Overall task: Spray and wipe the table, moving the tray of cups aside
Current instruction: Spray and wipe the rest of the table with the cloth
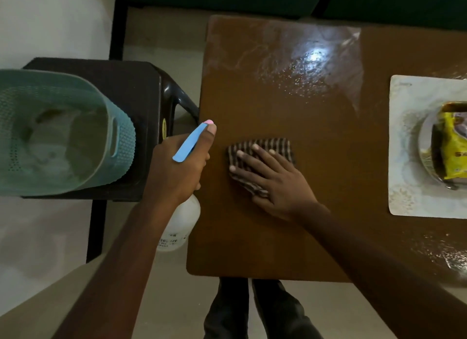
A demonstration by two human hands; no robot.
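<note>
On the brown wooden table (252,232), my right hand (273,182) presses flat, fingers straight, on the striped folded cloth (265,146). My left hand (179,169) grips the white spray bottle (180,222) at the table's left edge. White tray (409,146) far right.

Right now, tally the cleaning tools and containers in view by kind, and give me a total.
spray bottle: 1, gripped by the left hand
striped cloth: 1, pressed under the right hand
tray: 1
teal basket: 1
Total: 4
</note>
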